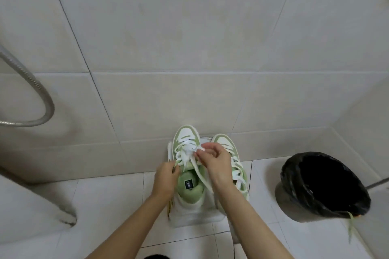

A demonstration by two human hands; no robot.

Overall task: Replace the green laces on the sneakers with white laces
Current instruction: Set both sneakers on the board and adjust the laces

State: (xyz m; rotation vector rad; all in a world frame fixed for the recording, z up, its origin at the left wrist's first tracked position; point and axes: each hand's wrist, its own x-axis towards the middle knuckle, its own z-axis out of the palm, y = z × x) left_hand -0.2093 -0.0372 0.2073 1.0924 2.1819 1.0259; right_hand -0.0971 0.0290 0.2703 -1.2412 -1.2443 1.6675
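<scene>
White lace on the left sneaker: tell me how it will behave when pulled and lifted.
The white lace is probably floppy: it sags in loose loops between both hands. It looks flat, so it may twist. It seems light, and the left sneaker likely stays put on the stool.

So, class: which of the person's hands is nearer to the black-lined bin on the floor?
The right hand. It sits over the sneakers, on the bin's side, while the left hand works at the far side of the left sneaker.
</scene>
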